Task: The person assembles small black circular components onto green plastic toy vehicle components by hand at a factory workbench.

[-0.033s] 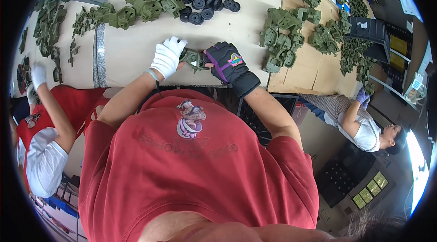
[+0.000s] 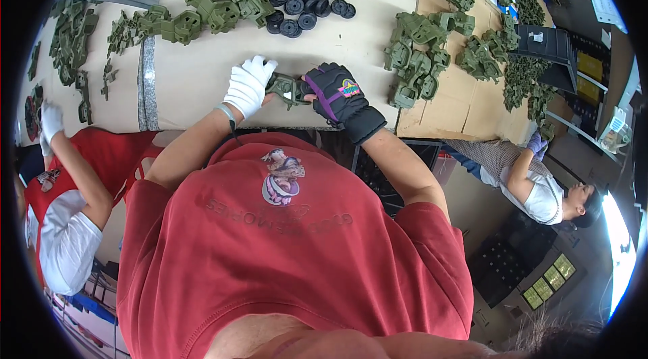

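Observation:
Between my hands, just above the near part of the table, is an olive-green plastic toy vehicle body [image 2: 289,91]. My left hand [image 2: 248,87], in a white glove, grips its left end. At its right end my right hand [image 2: 335,93], wearing a black and purple padded glove with bare fingertips, closes on it too. Both hands partly cover the piece, so its ends are hidden. Beyond them lies a heap of black toy wheels [image 2: 307,20].
Green vehicle bodies [image 2: 219,13] are heaped at the far left, and more green bodies [image 2: 420,55] at the right. A black bin [image 2: 547,55] stands at the far right. Co-workers sit on both sides: one in white gloves [image 2: 51,119], another in purple gloves [image 2: 538,145].
The left co-worker's gloved hand has moved slightly down and inward. My own hands and the green body stay practically where they were.

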The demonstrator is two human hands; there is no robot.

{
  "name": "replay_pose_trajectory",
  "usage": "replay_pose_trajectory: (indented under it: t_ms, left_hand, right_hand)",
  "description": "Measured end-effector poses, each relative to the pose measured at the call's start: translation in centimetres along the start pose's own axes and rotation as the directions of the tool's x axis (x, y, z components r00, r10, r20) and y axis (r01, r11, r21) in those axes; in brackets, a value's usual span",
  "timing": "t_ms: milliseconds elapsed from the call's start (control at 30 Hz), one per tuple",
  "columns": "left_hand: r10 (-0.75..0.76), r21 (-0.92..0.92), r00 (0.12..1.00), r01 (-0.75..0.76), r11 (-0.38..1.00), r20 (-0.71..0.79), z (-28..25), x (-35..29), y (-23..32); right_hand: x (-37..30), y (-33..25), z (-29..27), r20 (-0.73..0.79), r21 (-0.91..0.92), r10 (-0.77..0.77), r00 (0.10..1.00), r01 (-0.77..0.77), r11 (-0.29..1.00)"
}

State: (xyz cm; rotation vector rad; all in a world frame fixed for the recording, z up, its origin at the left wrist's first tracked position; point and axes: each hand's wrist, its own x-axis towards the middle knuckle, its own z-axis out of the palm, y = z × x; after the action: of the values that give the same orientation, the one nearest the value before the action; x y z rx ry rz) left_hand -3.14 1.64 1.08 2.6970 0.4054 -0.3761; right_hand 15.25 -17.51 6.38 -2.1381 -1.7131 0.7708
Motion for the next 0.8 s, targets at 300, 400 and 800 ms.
replay_pose_trajectory:
  t_ms: [300,400,800]
  left_hand:
    - [0.085,-0.053,0.996,-0.087,0.995,-0.041,-0.5,0.0,-0.9]
    - [0.072,-0.068,0.996,-0.076,0.995,-0.060,0.8,0.4,-0.9]
    - [0.121,-0.117,0.985,-0.135,0.984,-0.126,0.9,0.7,-1.8]
  right_hand:
    - [4.5,-0.8,5.1,-0.342,0.114,0.181,0.922,-0.150,0.982]
    - [5.5,-0.9,3.7,-0.093,-0.077,0.051,0.994,-0.058,0.995]
    - [7.6,-2.2,0.5,0.148,-0.027,0.009,0.989,-0.005,1.000]
